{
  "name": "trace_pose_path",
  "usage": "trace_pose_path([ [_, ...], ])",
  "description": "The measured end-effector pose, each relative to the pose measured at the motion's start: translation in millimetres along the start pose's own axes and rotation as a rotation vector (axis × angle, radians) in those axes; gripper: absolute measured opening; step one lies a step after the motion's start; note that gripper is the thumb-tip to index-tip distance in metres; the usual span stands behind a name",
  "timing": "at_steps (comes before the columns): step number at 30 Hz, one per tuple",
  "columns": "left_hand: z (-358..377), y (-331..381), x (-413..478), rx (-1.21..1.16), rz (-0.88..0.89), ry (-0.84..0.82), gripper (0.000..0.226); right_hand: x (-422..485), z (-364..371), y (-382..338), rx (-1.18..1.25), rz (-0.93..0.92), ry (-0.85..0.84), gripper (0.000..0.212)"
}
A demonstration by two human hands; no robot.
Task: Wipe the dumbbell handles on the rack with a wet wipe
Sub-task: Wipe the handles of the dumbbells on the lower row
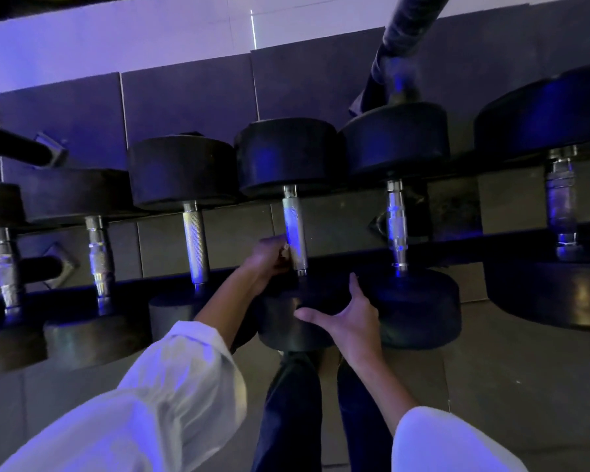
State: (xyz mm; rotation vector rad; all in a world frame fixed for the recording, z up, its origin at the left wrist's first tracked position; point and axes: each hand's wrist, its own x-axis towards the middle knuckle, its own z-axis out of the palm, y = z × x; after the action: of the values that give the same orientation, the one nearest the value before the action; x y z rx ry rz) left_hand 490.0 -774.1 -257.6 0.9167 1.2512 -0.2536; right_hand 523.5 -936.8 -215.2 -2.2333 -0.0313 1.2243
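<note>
On the rack below me, in the head view, a row of dumbbells lies side by side with the handles running away from me. The step in hand is the wipe of the centre dumbbell.

My left hand is at the near end of its handle. The fingers are curled and pinch a small pale scrap against the knurled steel, which I take to be the wet wipe. Little of it shows, so I cannot tell how it is folded.

My right hand lies on the near head of the same dumbbell, with the fingers spread and straight and the thumb out to the left, holding nothing. I judge that it steadies the weight against rolling.

Next move, as a judgement: draw the wipe along the handle toward the far head, wrapped round the bar so the underside is covered. Then shift to the neighbouring handle on the right. I cannot tell whether the handles to the left are done.
</note>
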Motion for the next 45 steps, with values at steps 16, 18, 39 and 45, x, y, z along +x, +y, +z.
trace_pose_path([
  [16,-2.5,2.5,-17.5,1.397,1.003,-0.203,0.023,-7.3,-8.9,-5.2,-0.038,-0.012,-0.021,0.119],
  [18,14.0,15.3,-8.8,1.638,0.938,-0.208,0.029,-7.8,-9.3,-5.8,-0.024,-0.007,-0.024,0.118],
  [39,-10.6,0.5,-9.2,1.562,1.242,-0.172,0.022,-4.5,0.6,1.7,-0.006,0.011,0.016,0.126],
  [45,-4.6,15.6,-19.1,0.742,0.763,0.448,0.023,-7.0,-1.0,-0.3,-0.012,0.018,-0.005,0.124],
])
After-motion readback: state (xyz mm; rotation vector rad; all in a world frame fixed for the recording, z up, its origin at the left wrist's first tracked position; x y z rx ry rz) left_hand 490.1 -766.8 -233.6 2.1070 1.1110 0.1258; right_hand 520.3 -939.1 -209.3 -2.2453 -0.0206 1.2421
